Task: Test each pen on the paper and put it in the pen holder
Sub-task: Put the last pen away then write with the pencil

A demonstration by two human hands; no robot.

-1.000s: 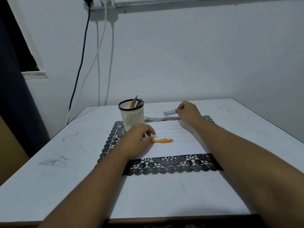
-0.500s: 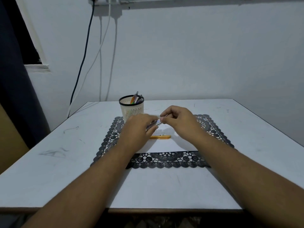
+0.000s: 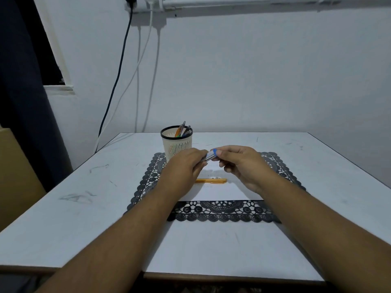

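Observation:
Both hands hold one blue-and-white pen [image 3: 211,154] above the paper [image 3: 222,190]. My left hand [image 3: 186,166] grips its lower end and my right hand [image 3: 239,161] pinches the end with the blue band. An orange pen [image 3: 211,181] lies flat on the paper just below the hands. The cream pen holder [image 3: 176,144] with a black rim stands at the far left of the lace mat, with several pens in it, right behind my left hand.
A black lace mat [image 3: 222,212] lies under the paper on the white table [image 3: 84,208]. Cables [image 3: 118,81] hang down the wall at the back left. A dark curtain and a brown box stand at the left.
My right hand picked up the blue-and-white pen from the far edge of the paper and brought it to the middle. My left hand rose from the paper and took its other end.

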